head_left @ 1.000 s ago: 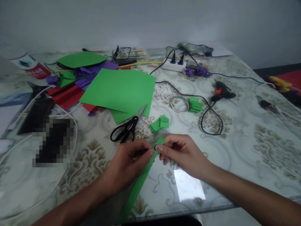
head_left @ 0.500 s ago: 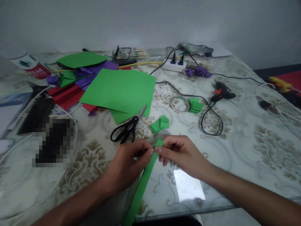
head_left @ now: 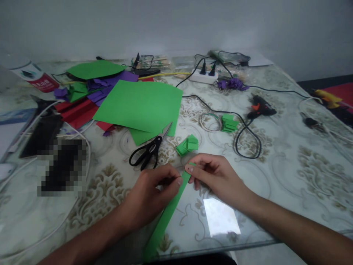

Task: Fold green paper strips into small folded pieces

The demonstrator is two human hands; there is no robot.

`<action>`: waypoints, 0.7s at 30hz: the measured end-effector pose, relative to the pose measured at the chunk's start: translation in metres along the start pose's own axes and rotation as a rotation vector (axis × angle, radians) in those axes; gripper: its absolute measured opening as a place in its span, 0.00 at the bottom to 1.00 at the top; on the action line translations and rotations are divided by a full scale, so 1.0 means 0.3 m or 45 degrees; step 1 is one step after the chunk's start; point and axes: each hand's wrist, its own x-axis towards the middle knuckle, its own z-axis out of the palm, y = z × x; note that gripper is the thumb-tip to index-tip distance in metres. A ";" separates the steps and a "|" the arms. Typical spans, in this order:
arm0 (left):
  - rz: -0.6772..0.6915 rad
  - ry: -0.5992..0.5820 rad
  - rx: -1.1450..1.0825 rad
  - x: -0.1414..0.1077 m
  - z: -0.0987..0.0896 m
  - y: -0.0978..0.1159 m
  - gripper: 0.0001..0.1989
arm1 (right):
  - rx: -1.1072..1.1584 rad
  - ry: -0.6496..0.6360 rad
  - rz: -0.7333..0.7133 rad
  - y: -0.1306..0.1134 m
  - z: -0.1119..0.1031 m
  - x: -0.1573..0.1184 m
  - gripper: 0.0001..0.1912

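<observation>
A long green paper strip slants from the table's front edge up to my fingers. My left hand pinches the strip's edge a little below its top end. At that top end, my right hand has the strip between thumb and forefinger. Just beyond my hands lies a small bundle of folded green paper. Black-handled scissors lie open to its left, their tips on large green sheets.
Farther right are another green paper bundle, a ring, and a black glue gun with a looped cord. A white power strip stands behind. Red paper, purple paper, a cup and white cables lie left.
The strip's top end, which was folded over in a small loop, now looks flatter. My right hand has moved slightly up and right, and my fingertips are farther apart.
</observation>
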 end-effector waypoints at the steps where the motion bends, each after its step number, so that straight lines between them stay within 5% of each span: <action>1: -0.011 0.000 -0.003 0.000 -0.001 0.002 0.10 | 0.006 0.023 0.002 -0.003 -0.001 0.001 0.16; 7: -0.036 0.005 -0.015 0.002 0.000 0.007 0.10 | 0.044 0.131 0.026 -0.014 -0.004 0.012 0.19; 16: -0.019 0.001 -0.033 0.000 0.003 0.001 0.10 | 0.031 -0.070 0.067 0.008 0.003 0.006 0.16; 21: -0.014 0.018 0.010 0.003 -0.004 0.004 0.10 | 0.052 0.080 -0.001 0.005 -0.022 0.015 0.17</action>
